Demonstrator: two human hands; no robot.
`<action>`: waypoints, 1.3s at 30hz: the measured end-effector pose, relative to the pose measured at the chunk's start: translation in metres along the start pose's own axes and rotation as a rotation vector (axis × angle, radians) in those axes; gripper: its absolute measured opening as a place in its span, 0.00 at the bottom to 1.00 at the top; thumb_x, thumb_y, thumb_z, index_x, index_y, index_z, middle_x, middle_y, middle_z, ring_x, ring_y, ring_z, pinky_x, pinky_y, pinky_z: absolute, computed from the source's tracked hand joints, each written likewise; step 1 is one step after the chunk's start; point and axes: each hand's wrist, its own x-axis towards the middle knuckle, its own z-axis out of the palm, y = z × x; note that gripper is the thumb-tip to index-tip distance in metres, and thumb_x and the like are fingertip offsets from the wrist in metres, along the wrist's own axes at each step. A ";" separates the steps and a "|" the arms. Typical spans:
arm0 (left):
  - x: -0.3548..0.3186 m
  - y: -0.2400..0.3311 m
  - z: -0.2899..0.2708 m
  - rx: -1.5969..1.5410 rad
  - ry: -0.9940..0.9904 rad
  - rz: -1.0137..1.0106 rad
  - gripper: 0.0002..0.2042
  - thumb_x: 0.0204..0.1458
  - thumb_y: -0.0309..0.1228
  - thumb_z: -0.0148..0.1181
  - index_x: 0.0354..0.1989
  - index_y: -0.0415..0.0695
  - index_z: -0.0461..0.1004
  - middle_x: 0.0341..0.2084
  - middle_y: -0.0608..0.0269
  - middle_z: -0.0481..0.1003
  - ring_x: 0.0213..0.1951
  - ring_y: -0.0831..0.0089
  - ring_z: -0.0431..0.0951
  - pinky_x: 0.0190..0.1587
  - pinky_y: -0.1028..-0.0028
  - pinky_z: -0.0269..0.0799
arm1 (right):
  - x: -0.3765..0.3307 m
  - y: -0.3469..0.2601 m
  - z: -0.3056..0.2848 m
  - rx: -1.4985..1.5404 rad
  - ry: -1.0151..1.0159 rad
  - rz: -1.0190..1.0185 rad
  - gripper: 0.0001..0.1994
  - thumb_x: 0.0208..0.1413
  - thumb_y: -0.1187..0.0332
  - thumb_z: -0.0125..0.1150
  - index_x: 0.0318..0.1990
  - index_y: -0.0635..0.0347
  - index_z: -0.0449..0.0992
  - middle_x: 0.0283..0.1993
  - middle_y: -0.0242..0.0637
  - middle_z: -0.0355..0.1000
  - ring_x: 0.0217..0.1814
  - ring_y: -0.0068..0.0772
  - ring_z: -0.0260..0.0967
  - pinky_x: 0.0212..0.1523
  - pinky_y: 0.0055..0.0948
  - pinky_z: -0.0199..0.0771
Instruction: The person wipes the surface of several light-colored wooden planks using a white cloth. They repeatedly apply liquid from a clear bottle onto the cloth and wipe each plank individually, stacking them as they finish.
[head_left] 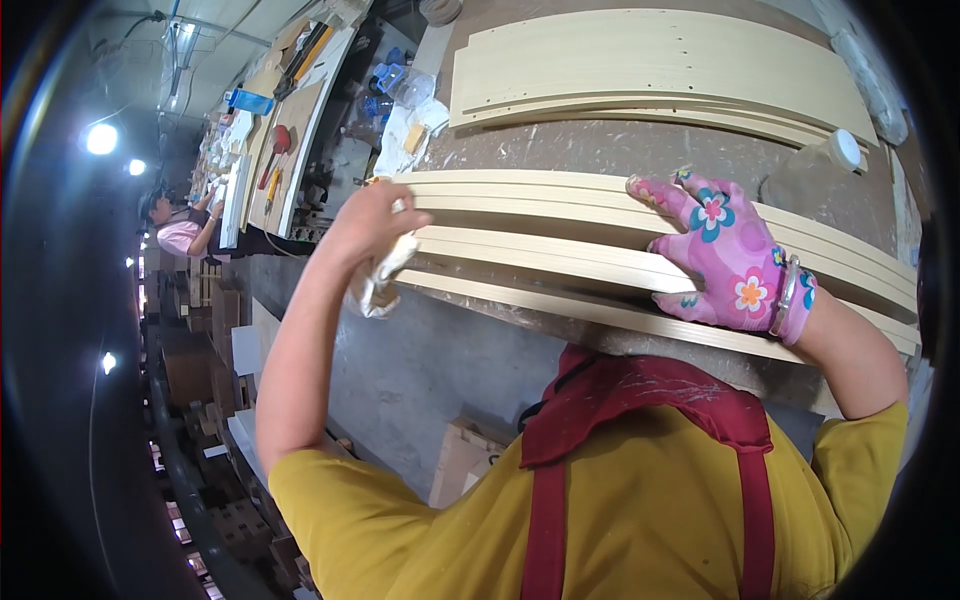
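My bare left hand (pixel 372 222) is closed on a crumpled white cloth (pixel 378 285), at the left end of several long pale wooden strips (pixel 540 203). Part of the cloth hangs below my fingers. My right hand (pixel 728 252), in a pink flowered glove, reaches across the strips farther right. Its thumb and forefinger are on either side of a middle strip (pixel 560 258), while the other fingers lie spread over the strips behind. Another strip (pixel 590 312) runs along the near edge of the worktable. The glove covers part of the strips.
Pale drilled boards (pixel 650 60) are stacked at the back of the worktable (pixel 560 150). A clear jar with a white lid (pixel 845 150) stands at right. Plastic bottles (pixel 400 85) and a small yellowish block (pixel 414 138) lie back left. Another person (pixel 185 232) works at a far-left bench.
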 end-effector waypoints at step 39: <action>-0.053 0.053 0.079 -0.227 0.580 -0.012 0.18 0.55 0.35 0.62 0.52 0.40 0.74 0.49 0.50 0.75 0.53 0.52 0.73 0.56 0.61 0.68 | 0.002 0.002 -0.002 0.036 -0.043 0.032 0.22 0.45 0.51 0.65 0.41 0.59 0.79 0.73 0.41 0.54 0.66 0.59 0.57 0.66 0.52 0.52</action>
